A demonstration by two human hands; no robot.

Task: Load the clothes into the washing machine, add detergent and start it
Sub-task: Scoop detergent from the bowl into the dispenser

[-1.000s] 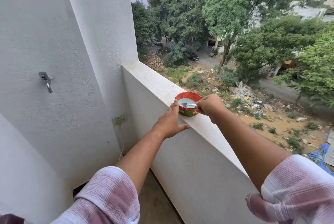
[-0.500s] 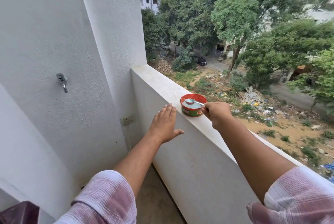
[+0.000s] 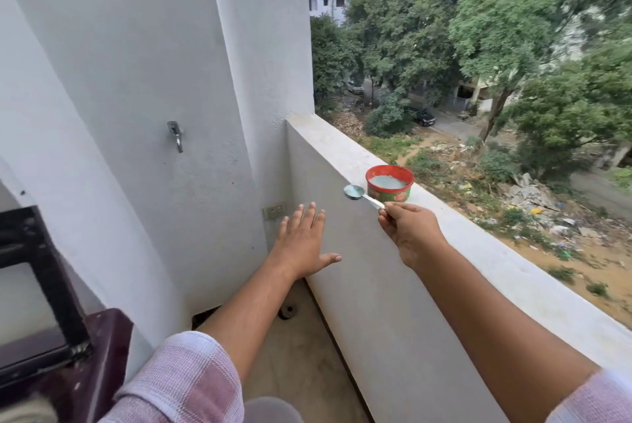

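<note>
Spoonful lifted clear of the detergent tub

The right hand (image 3: 412, 234) now pinches the spoon (image 3: 362, 195) left of the tub (image 3: 390, 185) on the ledge (image 3: 478, 251); the left hand (image 3: 302, 241), fingers spread, has dropped lower.

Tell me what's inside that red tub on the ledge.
The red tub holds pale bluish-white powder, filling it nearly to the rim. Whatever lies beneath the powder's surface is hidden.

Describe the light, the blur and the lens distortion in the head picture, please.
Head view: soft, even daylight with no hard shadows and no glare on the parapet; the wall edges lean, a wide-angle effect; the spoon and right hand are fairly sharp, while the far trees are slightly smeared.
</note>
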